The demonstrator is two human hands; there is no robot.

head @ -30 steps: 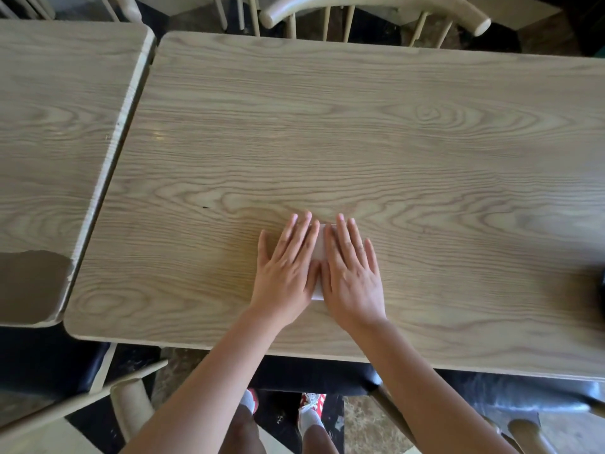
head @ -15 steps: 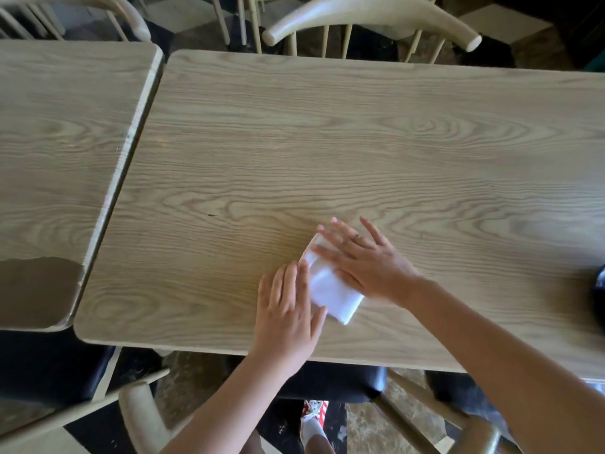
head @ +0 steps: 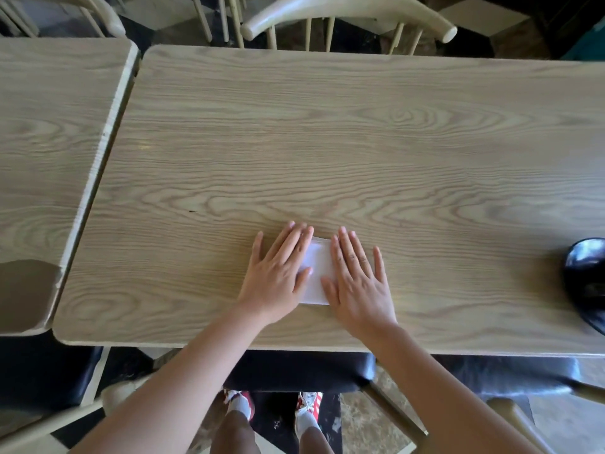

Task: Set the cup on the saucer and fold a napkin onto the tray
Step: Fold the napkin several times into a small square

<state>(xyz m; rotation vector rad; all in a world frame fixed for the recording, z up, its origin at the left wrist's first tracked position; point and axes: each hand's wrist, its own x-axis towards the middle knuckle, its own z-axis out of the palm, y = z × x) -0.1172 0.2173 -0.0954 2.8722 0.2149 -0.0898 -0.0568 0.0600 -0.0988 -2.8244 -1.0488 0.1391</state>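
Nearest the table's front edge, the left hand [head: 275,276] and the right hand [head: 357,283] lie flat, palms down, fingers straight and only slightly spread. Each presses on one side of the napkin [head: 317,273], a small white folded rectangle lying on the table [head: 360,142] between them; only its middle strip shows, the sides being covered by the palms. Neither hand pinches or curls round it.

Handling, as a judgement: the napkin is thin, light and soft. It will hold a crease under flat pressure but may slide on the smooth wood-grain top or spring open when released. Take hold at a folded edge or corner, pinched between thumb and forefinger, with the other hand steadying the rest.

Farther right, at the frame's edge, a dark glossy rounded object [head: 586,276] rests on the table; what it is cannot be told. No cup or saucer can be identified. Beyond the far edge stands a pale wooden chair [head: 343,11].
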